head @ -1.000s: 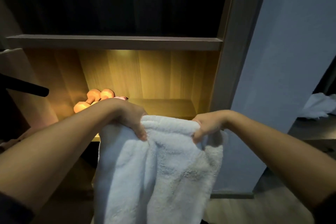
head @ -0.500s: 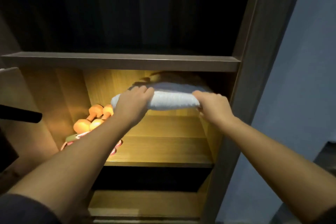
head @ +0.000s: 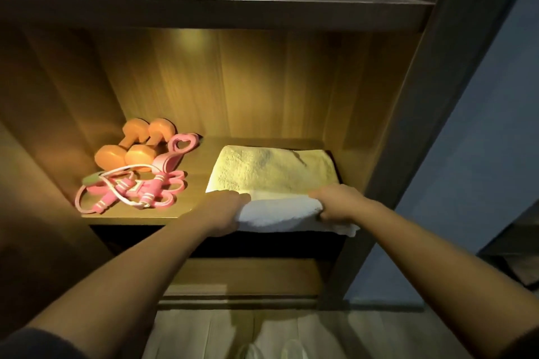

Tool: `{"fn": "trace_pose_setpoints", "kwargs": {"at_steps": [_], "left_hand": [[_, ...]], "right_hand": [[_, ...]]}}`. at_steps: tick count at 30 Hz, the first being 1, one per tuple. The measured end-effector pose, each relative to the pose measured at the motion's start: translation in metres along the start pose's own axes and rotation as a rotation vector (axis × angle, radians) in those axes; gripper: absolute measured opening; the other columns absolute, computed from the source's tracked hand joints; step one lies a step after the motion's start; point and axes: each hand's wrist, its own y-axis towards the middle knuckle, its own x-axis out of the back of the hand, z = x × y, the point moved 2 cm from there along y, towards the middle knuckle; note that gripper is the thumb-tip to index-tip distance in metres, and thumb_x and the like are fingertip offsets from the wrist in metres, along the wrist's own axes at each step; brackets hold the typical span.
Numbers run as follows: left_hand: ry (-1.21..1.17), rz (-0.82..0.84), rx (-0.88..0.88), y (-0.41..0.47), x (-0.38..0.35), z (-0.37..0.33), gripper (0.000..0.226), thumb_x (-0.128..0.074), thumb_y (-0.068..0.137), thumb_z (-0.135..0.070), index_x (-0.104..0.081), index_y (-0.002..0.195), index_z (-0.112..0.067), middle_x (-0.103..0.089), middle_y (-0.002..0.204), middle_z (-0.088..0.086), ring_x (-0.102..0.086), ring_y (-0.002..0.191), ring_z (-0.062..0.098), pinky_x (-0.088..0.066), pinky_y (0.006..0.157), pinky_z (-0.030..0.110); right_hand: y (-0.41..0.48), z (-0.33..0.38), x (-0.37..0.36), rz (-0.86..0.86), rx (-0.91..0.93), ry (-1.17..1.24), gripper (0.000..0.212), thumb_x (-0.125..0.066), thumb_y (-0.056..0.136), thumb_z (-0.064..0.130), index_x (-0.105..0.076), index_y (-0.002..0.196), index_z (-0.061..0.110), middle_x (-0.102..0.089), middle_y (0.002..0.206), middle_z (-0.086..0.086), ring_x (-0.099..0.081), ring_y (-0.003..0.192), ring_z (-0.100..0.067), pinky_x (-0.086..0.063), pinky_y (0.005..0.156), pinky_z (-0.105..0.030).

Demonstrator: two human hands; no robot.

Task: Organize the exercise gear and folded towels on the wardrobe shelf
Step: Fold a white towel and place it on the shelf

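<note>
A folded white towel [head: 274,172] lies on the right half of the lit wooden wardrobe shelf [head: 201,166], its front fold hanging slightly over the shelf edge. My left hand [head: 224,213] grips the towel's front left corner. My right hand [head: 338,202] grips its front right corner. On the left of the shelf sit two orange dumbbells [head: 134,146], a pink resistance band [head: 178,151] and a pink skipping rope [head: 128,192] in a loose tangle.
The shelf above [head: 204,11] overhangs the compartment. A dark upright panel [head: 408,125] bounds the right side, with a blue-grey wall [head: 481,140] beyond. A lower shelf [head: 248,277] sits beneath.
The towel went from hanging in front of the wardrobe, to held folded in mid-air, to lying on the shelf's right side. Both hands came down with it and still hold its front corners.
</note>
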Motion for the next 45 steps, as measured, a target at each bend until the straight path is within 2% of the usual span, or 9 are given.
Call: {"fn": "trace_pose_setpoints", "kwargs": {"at_steps": [4,9,12,17,20,31,34,37,45], "left_hand": [[-0.109,0.237,-0.087,0.011,0.032,0.014,0.03,-0.066,0.082,-0.027,-0.056,0.109,-0.018,-0.061,0.111,0.004,-0.054,0.097,0.022,-0.04,0.076,0.03],[-0.192,-0.063,0.138,0.06,0.08,0.034,0.023,-0.059,0.087,-0.033,-0.047,0.073,-0.019,-0.055,0.078,0.002,-0.052,0.079,0.025,-0.04,0.072,0.032],[0.004,-0.226,0.283,0.101,0.087,0.037,0.018,-0.046,0.09,-0.037,-0.052,0.104,-0.027,-0.059,0.096,-0.002,-0.055,0.104,0.023,-0.027,0.111,0.053],[0.137,-0.347,0.256,0.149,0.045,0.046,0.058,-0.035,0.102,-0.039,-0.013,0.155,-0.031,-0.018,0.161,0.004,-0.012,0.15,0.025,0.0,0.113,0.067],[0.033,-0.206,0.293,0.158,-0.012,0.046,0.056,-0.019,0.103,-0.045,-0.003,0.156,-0.034,-0.003,0.165,0.001,0.001,0.151,0.022,0.002,0.115,0.063],[-0.226,-0.305,0.406,0.144,-0.022,0.076,0.065,-0.024,0.1,-0.056,-0.014,0.156,-0.026,0.003,0.165,0.006,0.006,0.151,0.029,-0.005,0.118,0.06],[-0.013,-0.395,0.19,0.129,-0.024,0.05,0.077,-0.008,0.089,-0.068,0.003,0.155,-0.03,0.009,0.164,0.007,0.013,0.15,0.028,0.01,0.116,0.056],[0.05,-0.202,-0.069,0.116,-0.048,0.025,0.093,-0.016,0.078,-0.085,0.038,0.14,-0.042,0.037,0.156,0.003,0.031,0.144,0.029,0.026,0.109,0.057],[0.152,-0.076,0.071,0.14,-0.038,0.025,0.113,-0.043,0.068,-0.089,0.025,0.143,-0.039,0.007,0.159,0.014,0.006,0.147,0.036,-0.009,0.11,0.066]], "right_hand": [[0.008,-0.002,0.031,0.157,-0.02,0.069,0.024,-0.067,0.082,0.021,-0.068,0.105,0.012,-0.066,0.098,-0.008,-0.062,0.091,-0.027,-0.052,0.081,-0.038],[0.039,-0.016,0.079,-0.271,-0.368,0.103,0.009,-0.057,0.091,0.024,-0.062,0.097,0.019,-0.061,0.094,-0.006,-0.059,0.089,-0.025,-0.046,0.07,-0.035],[0.072,-0.024,0.08,-0.389,-0.532,0.203,0.026,-0.04,0.101,0.018,-0.054,0.124,0.015,-0.056,0.128,-0.011,-0.053,0.119,-0.032,-0.041,0.085,-0.041],[0.11,-0.038,0.051,-0.571,-0.422,0.171,0.058,-0.044,0.095,0.011,-0.027,0.149,0.026,-0.02,0.159,-0.009,-0.014,0.147,-0.038,-0.017,0.116,-0.06],[0.139,-0.027,0.008,-0.49,-0.356,0.172,0.055,-0.027,0.102,0.045,-0.012,0.155,0.037,0.001,0.165,0.002,0.01,0.151,-0.028,0.017,0.115,-0.054],[0.153,-0.028,-0.032,-0.352,-0.385,0.175,0.06,-0.009,0.097,0.062,-0.004,0.153,0.04,0.006,0.165,-0.001,0.01,0.15,-0.029,0.008,0.117,-0.056],[0.138,-0.03,-0.047,-0.333,-0.472,0.149,0.069,-0.003,0.09,0.071,0.008,0.152,0.044,0.016,0.163,-0.005,0.019,0.148,-0.035,0.02,0.11,-0.058],[0.131,-0.042,-0.053,-0.23,-0.472,0.281,0.075,-0.008,0.084,0.079,0.014,0.148,0.048,0.023,0.162,-0.005,0.015,0.148,-0.037,0.0,0.116,-0.058],[0.113,-0.04,-0.061,-0.157,-0.175,0.172,0.102,-0.037,0.073,0.086,0.032,0.14,0.053,0.039,0.155,-0.001,0.028,0.145,-0.034,0.013,0.114,-0.05]]}}
